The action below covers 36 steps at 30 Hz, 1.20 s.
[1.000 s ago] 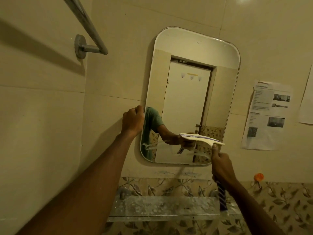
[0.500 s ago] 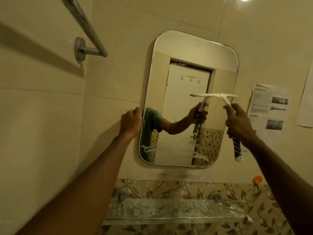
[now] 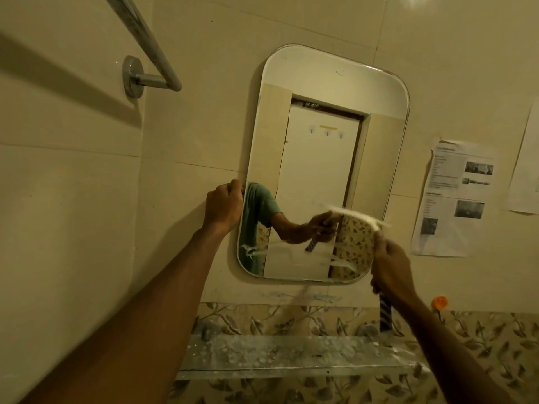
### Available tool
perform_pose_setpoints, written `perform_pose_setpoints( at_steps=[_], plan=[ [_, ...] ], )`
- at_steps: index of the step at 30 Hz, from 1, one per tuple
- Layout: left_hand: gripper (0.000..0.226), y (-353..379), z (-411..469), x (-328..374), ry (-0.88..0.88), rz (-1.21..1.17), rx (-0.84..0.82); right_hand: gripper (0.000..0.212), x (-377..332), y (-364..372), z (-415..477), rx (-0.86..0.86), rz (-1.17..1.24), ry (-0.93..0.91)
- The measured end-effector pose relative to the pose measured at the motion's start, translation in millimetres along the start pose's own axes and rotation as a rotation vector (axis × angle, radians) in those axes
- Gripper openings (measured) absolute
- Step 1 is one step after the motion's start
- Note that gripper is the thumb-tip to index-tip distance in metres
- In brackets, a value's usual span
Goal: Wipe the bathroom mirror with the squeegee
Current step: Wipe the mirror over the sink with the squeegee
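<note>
The right hand [image 3: 389, 268] is clamped round the squeegee [image 3: 360, 216] handle, fingers wrapped tight, with the striped end of the handle poking out below the fist. Half a second back the blade was up around mid-height at the mirror's right edge. Now it's dropped to the lower right part of the glass and it's smeared with motion blur, so this looks like a downward pull in full swing. Whether the rubber is actually pressed flat on the glass is hard to tell through the blur.

The left hand [image 3: 223, 204] hasn't budged. Its fingers are curled on the left edge of the mirror [image 3: 320, 141], holding it steady.

Task-wise: the upper glass looks pretty clean, but there are white streaks [image 3: 341, 262] across the bottom strip, right under where the blade is headed. Probably a few more passes to go down there, and the left lower corner needs one too.

Other stuff: a grubby shelf [image 3: 291, 357] sits just below the mirror, so the stroke can't run much past the bottom edge before the handle knocks it. Printed sheets [image 3: 455, 196] are stuck on the wall just right of the mirror, close enough to catch a wide swing. There's a towel bar [image 3: 145, 39] up on the left, well clear.
</note>
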<state>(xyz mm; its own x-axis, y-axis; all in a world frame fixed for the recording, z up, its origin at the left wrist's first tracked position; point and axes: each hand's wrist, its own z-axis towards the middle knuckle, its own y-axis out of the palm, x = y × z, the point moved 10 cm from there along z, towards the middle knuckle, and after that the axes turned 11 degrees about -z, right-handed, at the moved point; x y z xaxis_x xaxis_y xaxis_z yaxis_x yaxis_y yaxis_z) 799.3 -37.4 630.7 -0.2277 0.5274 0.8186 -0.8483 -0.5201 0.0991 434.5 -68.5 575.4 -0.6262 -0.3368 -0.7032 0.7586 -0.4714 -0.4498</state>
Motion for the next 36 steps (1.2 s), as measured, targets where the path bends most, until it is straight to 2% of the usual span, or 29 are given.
perform_pose_setpoints(
  at_steps=[2,4,11,14,19,27,33,36],
  plan=[
    [0.053,0,0,1,-0.004,-0.004,0.004,0.046,-1,-10,12,0.043,0.037,-0.006],
    [0.054,-1,-1,0,-0.002,-0.010,0.012,0.047,13,7,5,0.015,0.038,0.023],
    [0.056,0,-1,-2,-0.005,-0.014,0.011,0.049,70,95,-97,-0.077,0.014,0.205],
    [0.053,-1,-2,-1,-0.011,-0.013,0.007,0.050,59,91,-99,-0.056,0.029,0.168],
    [0.058,-1,-2,1,-0.012,-0.017,0.008,0.043,2,54,-44,0.048,0.111,0.006],
    [0.056,-1,-2,-1,-0.023,-0.022,0.008,0.046,25,116,-109,-0.062,-0.025,0.027],
    [0.063,0,0,-3,-0.036,-0.032,0.006,0.042,-47,82,-71,0.054,0.056,-0.171],
    [0.064,1,-1,-2,-0.037,-0.041,-0.002,0.041,-38,110,-83,0.012,0.017,-0.139]
  ],
)
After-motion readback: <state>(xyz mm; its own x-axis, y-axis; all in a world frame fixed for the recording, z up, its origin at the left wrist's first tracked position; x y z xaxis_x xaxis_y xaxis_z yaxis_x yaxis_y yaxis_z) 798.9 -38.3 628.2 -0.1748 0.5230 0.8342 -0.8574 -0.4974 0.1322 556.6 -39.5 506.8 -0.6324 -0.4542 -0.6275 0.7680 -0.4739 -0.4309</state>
